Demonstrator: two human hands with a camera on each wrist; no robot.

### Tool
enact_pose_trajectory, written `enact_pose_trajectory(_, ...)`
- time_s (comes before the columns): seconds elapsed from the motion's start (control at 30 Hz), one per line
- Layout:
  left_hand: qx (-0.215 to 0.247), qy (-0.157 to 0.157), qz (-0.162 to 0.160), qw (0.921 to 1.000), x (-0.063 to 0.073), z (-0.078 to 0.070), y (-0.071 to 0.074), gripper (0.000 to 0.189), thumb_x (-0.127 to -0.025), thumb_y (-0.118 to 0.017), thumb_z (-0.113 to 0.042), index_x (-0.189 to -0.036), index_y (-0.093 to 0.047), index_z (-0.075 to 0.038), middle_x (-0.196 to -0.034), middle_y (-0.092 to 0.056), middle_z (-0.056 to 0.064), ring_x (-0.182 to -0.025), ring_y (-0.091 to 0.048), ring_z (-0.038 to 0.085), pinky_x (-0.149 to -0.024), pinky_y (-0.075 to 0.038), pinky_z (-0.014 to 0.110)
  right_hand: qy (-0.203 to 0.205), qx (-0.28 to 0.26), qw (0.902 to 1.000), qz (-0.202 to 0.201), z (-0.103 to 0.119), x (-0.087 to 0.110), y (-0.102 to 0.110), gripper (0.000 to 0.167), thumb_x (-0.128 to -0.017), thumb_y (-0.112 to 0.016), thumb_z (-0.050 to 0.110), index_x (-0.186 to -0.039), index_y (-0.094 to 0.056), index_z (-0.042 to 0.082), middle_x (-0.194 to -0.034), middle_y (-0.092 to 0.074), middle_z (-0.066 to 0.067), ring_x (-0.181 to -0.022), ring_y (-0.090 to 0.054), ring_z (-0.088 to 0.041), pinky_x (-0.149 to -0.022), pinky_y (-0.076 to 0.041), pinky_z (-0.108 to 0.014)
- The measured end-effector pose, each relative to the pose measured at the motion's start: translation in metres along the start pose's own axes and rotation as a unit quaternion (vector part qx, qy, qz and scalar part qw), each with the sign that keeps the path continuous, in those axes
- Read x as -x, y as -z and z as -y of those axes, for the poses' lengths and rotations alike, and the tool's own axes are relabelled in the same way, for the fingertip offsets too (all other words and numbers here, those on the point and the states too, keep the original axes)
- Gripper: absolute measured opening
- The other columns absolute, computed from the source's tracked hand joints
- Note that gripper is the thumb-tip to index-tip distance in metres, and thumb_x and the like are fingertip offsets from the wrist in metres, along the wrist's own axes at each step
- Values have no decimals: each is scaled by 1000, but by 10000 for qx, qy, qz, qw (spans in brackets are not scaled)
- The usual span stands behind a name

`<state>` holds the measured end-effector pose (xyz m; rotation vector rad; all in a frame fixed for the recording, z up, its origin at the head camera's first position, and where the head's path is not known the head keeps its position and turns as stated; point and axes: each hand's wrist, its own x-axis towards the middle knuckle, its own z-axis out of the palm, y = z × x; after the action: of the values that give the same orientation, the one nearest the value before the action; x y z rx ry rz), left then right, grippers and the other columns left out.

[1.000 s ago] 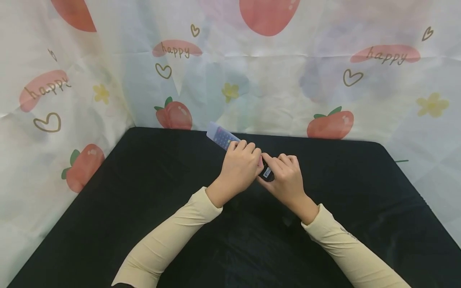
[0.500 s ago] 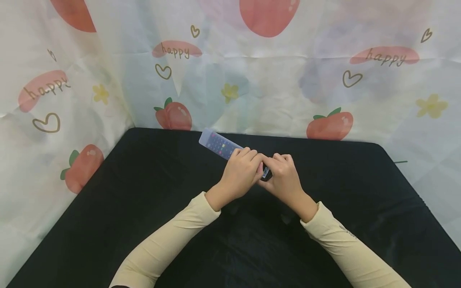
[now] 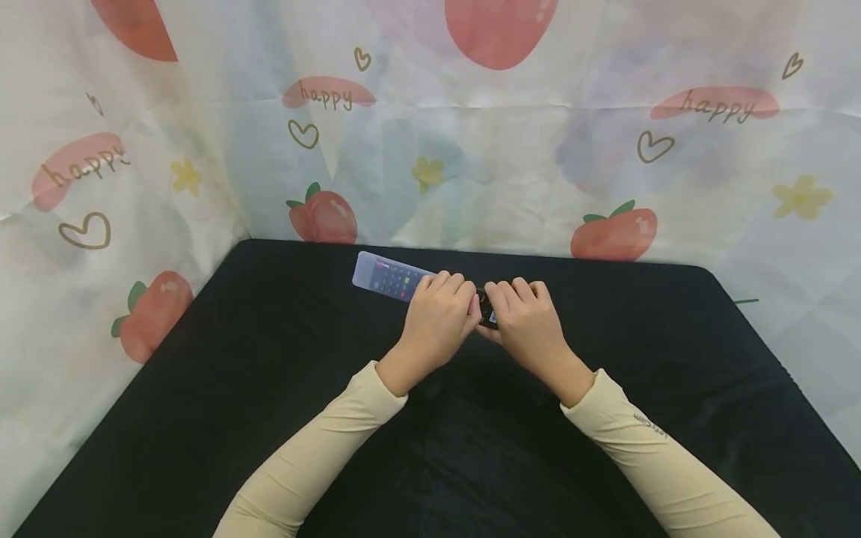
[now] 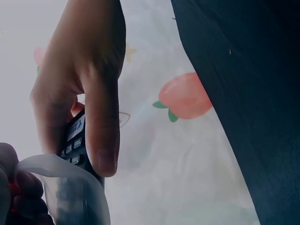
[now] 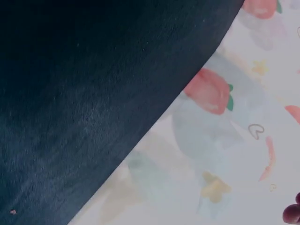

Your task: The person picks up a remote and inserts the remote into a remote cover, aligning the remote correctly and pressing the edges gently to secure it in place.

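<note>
- biggest stuff 1st?
- fruit & "happy" print backdrop (image 3: pixel 511 164), then blk table (image 3: pixel 168 418) in front of it
- & hands?
- l hand (image 3: pixel 437 314): fingers curled round the translucent cover (image 3: pixel 386 276); r hand (image 3: pixel 528 325): thumb & fingers clamped on the bare blk end of the remote (image 4: pixel 75 145)
- so where's the remote exactly?
- held btwn both hands over the table, its other end inside the cover & showing thru
</note>
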<state>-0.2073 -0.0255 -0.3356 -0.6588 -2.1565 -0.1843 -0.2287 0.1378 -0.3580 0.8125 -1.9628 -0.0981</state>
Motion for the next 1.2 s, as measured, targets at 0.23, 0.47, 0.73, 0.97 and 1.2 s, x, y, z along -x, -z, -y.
enact_pose_trajectory(0.23,-114,-88,-11,9999,2,4,7,20,-88,-58,-25,-73,-59,-13,-68,-55,0,-68,-52,16,-67,-42,29,6,-35,10000,75,-8,2,0,68,-47,-91,43,-84,-54,-1,-67,-55,-9,-63,-51,-25,-60,-40,-39)
enact_pose_trajectory(0.47,98,-430,465,9979,9,30,9,43,-79,-66,-29,-117,-54,-12,-118,-51,9,-109,-46,24,-97,-34,43,-199,-422,9984,311,-19,11,6,70,-43,-94,35,-89,-54,0,-73,-59,-11,-68,-55,-27,-64,-43,-43)
enact_pose_trajectory(0.73,-237,-856,1159,9893,11,41,6,62,-73,-77,-43,-123,-55,-14,-112,-60,4,-107,-54,21,-102,-31,48,-29,-700,9968,375,-18,15,8,70,-42,-94,33,-90,-54,0,-73,-58,-9,-66,-53,-25,-66,-45,-44)
enact_pose_trajectory(0.97,-533,-932,955,9896,13,42,3,60,-68,-82,-34,-119,-60,-13,-107,-63,4,-102,-58,21,-99,-39,44,-270,-1250,9876,909,-13,13,13,63,-53,-91,33,-94,-57,0,-76,-63,-10,-67,-52,-23,-67,-44,-41)
enact_pose_trajectory(1.2,-627,-1028,414,9919,17,45,1,43,-71,-82,-23,-111,-68,-16,-100,-68,0,-93,-63,18,-90,-47,34,-625,-1749,9737,1318,-14,10,22,51,-88,-59,47,-103,-61,-2,-88,-61,-11,-81,-54,-26,-72,-42,-41)
